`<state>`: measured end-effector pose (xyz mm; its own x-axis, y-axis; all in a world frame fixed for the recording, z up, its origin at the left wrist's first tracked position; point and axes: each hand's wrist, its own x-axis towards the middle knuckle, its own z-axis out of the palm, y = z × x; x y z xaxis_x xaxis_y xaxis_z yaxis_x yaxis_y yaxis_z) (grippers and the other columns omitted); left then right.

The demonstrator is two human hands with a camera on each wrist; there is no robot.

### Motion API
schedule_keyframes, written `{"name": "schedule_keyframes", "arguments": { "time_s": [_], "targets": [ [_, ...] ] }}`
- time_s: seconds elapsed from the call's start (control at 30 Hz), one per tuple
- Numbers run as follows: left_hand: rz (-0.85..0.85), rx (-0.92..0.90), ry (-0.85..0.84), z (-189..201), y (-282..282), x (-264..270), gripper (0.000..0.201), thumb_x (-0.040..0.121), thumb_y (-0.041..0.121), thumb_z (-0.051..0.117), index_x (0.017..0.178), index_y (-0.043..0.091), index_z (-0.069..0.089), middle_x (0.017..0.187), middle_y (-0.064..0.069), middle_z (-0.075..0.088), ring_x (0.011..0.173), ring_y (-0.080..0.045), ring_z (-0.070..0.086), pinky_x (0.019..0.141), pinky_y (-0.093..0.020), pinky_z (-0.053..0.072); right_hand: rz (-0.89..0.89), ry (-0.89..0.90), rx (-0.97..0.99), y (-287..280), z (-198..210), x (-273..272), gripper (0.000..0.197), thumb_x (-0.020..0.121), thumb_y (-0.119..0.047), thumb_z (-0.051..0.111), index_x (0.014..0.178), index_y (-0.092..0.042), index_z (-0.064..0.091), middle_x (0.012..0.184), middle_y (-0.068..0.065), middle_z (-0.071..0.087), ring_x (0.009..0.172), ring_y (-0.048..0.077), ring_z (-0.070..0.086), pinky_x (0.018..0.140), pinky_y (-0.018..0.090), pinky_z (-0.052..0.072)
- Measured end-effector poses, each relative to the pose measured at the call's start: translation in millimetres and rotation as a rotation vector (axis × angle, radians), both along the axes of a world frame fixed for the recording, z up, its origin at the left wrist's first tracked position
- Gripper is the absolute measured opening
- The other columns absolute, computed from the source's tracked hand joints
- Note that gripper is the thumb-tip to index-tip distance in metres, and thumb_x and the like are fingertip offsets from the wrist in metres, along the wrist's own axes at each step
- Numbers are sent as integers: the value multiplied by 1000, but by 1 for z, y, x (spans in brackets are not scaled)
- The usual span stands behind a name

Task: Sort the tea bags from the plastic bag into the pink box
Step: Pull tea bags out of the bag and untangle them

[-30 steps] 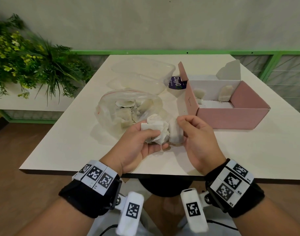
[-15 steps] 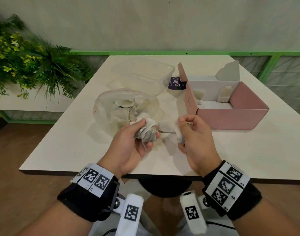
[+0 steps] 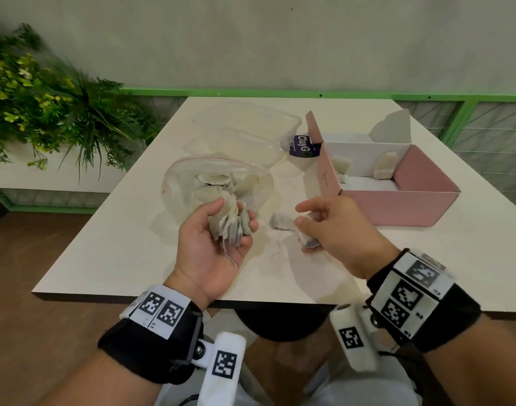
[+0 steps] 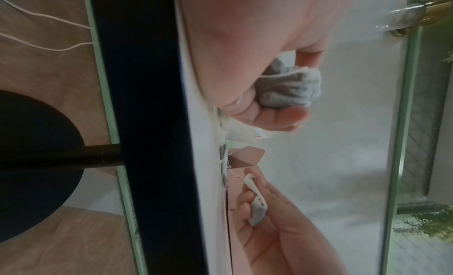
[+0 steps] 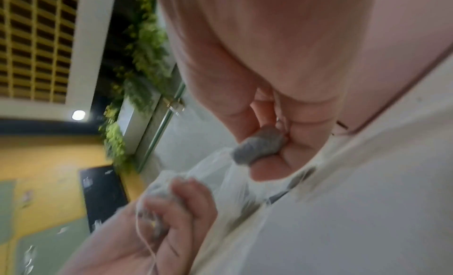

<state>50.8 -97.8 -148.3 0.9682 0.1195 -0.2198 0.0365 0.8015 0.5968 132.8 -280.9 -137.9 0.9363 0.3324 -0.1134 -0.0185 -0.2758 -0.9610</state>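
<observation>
My left hand (image 3: 235, 215) is palm up over the table and grips a bundle of several grey tea bags (image 3: 232, 228) with their strings; the left wrist view shows the bundle (image 4: 289, 91) in the curled fingers. My right hand (image 3: 305, 218) is a little to the right and pinches one tea bag (image 3: 309, 243), which the right wrist view shows between thumb and fingers (image 5: 259, 149). Another tea bag (image 3: 281, 222) lies between the hands. The clear plastic bag (image 3: 186, 186) lies behind my left hand. The open pink box (image 3: 397, 206), at the right, holds two tea bags (image 3: 384, 168).
A clear plastic container (image 3: 245, 127) sits behind the plastic bag, with a purple labelled item (image 3: 302, 145) beside it. The white table (image 3: 133, 244) has its front edge just under my wrists. A green plant (image 3: 46, 112) stands off the table's left side.
My hands have drawn apart. The right hand pulled a tea bag away from the bundle to the right, and the left hand turned palm up with the bundle.
</observation>
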Motion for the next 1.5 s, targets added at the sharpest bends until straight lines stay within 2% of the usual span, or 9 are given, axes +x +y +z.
{"name": "schedule_keyframes", "arguments": {
  "time_s": [0.13, 0.33, 0.47, 0.6, 0.77, 0.97, 1.17, 1.3, 1.5],
  "targets": [
    [-18, -2, 0, 1, -2, -1, 28, 79, 23, 60, 85, 2, 78, 98, -16, 68, 88, -26, 69, 54, -22, 55, 26, 87, -153, 15, 3, 7, 40, 95, -5, 64, 132, 4, 52, 94, 12, 56, 60, 23, 65, 63, 39, 64],
    [14, 59, 75, 1, -6, 1, 22, 95, 1, 46, 100, -2, 68, 97, -16, 70, 85, -22, 71, 48, -18, 50, 44, 35, -405, 26, 9, 13, 16, 91, -5, 67, 106, -3, 63, 84, 11, 61, 77, 31, 72, 67, 44, 64],
    [4, 50, 59, 0, -5, 2, 25, 96, 0, 45, 113, -4, 63, 100, -23, 69, 83, -22, 70, 53, -19, 54, 3, -93, -415, 23, 7, 9, 5, 92, -15, 67, 94, -11, 64, 69, 3, 57, 53, 18, 55, 50, 28, 51],
    [45, 126, 31, -3, -8, 4, 30, 99, -3, 50, 127, -1, 59, 92, -16, 73, 79, -21, 73, 56, -22, 56, 39, -225, -231, 17, 13, -2, 9, 96, -19, 64, 93, -11, 62, 77, 2, 57, 64, 14, 51, 53, 26, 44],
    [66, 310, 25, -7, -12, 5, 28, 99, -2, 52, 126, -2, 60, 95, -16, 72, 78, -27, 69, 55, -26, 56, 199, -145, -17, 11, 27, -18, 5, 97, -16, 64, 94, -14, 60, 102, 22, 63, 70, 42, 65, 64, 38, 57],
    [-46, 431, -36, -6, -17, 2, 45, 90, 34, 70, 118, -2, 67, 95, -11, 72, 77, -19, 68, 64, -28, 54, 261, -337, -161, 10, 34, -20, 7, 90, -15, 74, 95, -19, 72, 87, 9, 63, 55, 8, 56, 65, 44, 61],
    [-10, 463, -12, -8, -18, 3, 7, 96, 14, 65, 99, 10, 70, 84, -9, 74, 70, -15, 70, 52, -21, 52, 116, -322, -190, 6, 28, -16, 27, 88, -17, 76, 113, -19, 67, 79, 1, 60, 52, 11, 65, 65, 39, 61],
    [35, 441, -14, -11, -16, 5, 20, 98, 15, 64, 115, 6, 68, 90, -11, 73, 74, -15, 69, 57, -22, 52, -17, -13, 196, -8, 22, -18, 11, 87, -5, 73, 98, -6, 71, 80, 11, 59, 64, 17, 64, 59, 29, 59],
    [42, 464, -54, -13, -18, 6, 15, 97, 10, 64, 111, 11, 67, 96, -9, 73, 81, -19, 68, 66, -30, 58, -28, 423, 716, 9, 8, -27, 22, 76, -16, 72, 97, -11, 66, 95, 10, 73, 82, 24, 71, 86, 41, 55]
  ]
}}
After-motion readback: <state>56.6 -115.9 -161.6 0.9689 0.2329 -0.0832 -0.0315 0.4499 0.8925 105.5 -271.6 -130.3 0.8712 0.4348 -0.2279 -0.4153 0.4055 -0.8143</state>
